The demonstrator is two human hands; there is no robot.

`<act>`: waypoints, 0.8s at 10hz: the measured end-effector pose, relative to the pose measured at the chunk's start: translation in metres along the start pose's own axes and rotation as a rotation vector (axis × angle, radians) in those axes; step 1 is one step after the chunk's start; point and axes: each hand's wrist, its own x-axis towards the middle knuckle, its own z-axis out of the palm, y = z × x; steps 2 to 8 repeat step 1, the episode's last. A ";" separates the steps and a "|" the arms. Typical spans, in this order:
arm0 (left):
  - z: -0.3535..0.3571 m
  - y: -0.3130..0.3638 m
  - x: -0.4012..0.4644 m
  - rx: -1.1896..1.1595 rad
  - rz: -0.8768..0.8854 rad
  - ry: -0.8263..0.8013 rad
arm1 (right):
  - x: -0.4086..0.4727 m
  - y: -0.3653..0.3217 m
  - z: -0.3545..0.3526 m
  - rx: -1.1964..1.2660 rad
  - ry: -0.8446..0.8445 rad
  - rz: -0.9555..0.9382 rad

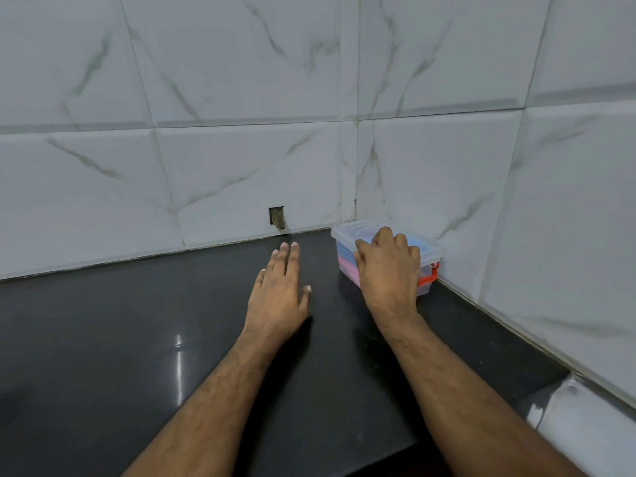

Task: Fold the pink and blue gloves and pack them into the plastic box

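Head view showed the right hand (387, 266) curled over the lidded plastic box (347, 235) in the counter corner, pink and blue gloves (346, 261) packed inside, the left hand (280, 290) spread flat alongside; even downward pressure was judged best for seating the lid.

A single wide-angle view from the person's head looks forward and down along both forearms onto a black countertop (137, 339), toward the corner where two marble-tiled walls (241, 98) meet. The left hand (278, 290) and right hand (389, 270) sit near mid-frame, close to the lens; straight tile lines bend toward the edges. No second view shares the scene.
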 end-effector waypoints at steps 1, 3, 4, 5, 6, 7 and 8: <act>-0.009 -0.002 -0.008 -0.061 -0.050 0.102 | -0.002 -0.003 0.000 0.103 0.113 -0.043; -0.009 -0.002 -0.008 -0.061 -0.050 0.102 | -0.002 -0.003 0.000 0.103 0.113 -0.043; -0.009 -0.002 -0.008 -0.061 -0.050 0.102 | -0.002 -0.003 0.000 0.103 0.113 -0.043; -0.009 -0.002 -0.008 -0.061 -0.050 0.102 | -0.002 -0.003 0.000 0.103 0.113 -0.043; -0.009 -0.002 -0.008 -0.061 -0.050 0.102 | -0.002 -0.003 0.000 0.103 0.113 -0.043; -0.009 -0.002 -0.008 -0.061 -0.050 0.102 | -0.002 -0.003 0.000 0.103 0.113 -0.043; -0.009 -0.002 -0.008 -0.061 -0.050 0.102 | -0.002 -0.003 0.000 0.103 0.113 -0.043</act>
